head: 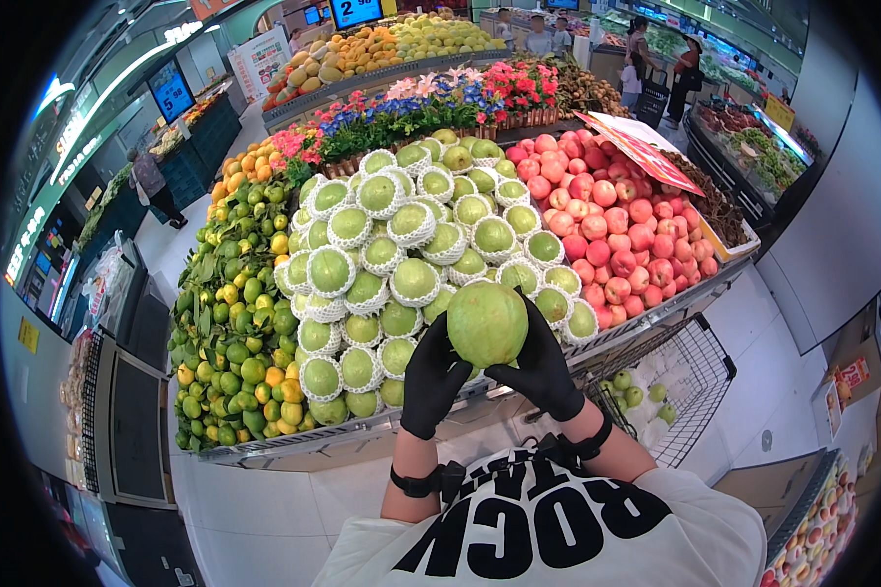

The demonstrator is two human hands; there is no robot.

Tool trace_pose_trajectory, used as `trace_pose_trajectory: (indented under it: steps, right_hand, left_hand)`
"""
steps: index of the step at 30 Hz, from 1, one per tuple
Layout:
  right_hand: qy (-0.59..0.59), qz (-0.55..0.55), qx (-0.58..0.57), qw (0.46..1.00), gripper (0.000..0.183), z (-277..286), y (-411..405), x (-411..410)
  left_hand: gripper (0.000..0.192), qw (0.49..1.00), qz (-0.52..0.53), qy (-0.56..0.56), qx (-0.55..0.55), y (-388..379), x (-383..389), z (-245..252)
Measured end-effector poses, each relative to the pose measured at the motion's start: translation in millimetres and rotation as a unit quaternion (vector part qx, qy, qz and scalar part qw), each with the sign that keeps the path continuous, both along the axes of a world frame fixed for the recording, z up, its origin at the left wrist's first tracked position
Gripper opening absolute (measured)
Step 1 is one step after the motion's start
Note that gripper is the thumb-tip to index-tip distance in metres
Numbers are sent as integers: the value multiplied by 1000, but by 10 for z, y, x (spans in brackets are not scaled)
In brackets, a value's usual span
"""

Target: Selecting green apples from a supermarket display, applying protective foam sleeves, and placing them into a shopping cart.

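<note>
Between my two black-gloved hands I hold a large, round green fruit [487, 324], which looks like a guava and has no foam net on it. My left hand [434, 378] cups its left side, thumb below. On its other side, my right hand [543, 367] grips with the thumb underneath. Behind the fruit rises a sloping heap of similar green fruits [331, 271], most of them wrapped in white foam nets. Bare ones lie along the front edge of the heap, and a bare green fruit [328, 411] is at the front left.
Green and yellow citrus [242, 315] with leaves fill the left side; peaches [617, 220] fill the right. Artificial flowers [411, 103] line the back. A wire shopping cart [694, 389] holding several green fruits and plastic bags stands at my right. People are in the aisles beyond.
</note>
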State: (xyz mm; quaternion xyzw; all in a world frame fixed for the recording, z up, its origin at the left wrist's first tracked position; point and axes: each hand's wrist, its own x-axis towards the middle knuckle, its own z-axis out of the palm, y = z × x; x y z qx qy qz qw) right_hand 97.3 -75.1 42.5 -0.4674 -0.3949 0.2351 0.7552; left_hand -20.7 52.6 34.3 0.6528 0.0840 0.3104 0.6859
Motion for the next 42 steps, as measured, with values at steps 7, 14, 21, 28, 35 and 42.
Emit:
trace_pose_trajectory:
  steps: [7, 14, 21, 28, 35, 42]
  right_hand:
    - [-103, -51, -32, 993, 102, 36, -27, -25]
    - [-214, -79, -55, 972, 101, 90, -37, -37]
    - [-269, -72, -26, 960, 96, 69, -50, -23]
    - [-324, -86, -18, 942, 89, 61, -85, -9]
    - [-352, -84, 8, 932, 82, 79, -95, -14]
    - [-369, -99, 10, 924, 78, 112, -97, -28]
  left_hand:
    - [64, 999, 21, -6, -45, -20, -1, 10]
    - [62, 999, 34, -22, -25, -18, -15, -26]
    - [58, 990, -5, -38, -135, 4, 1, -89]
    - [57, 978, -23, -79, -192, -67, 6, -22]
    - [50, 975, -7, -103, -199, -102, 29, -16]
    - [46, 980, 10, -79, -180, -78, 21, -63]
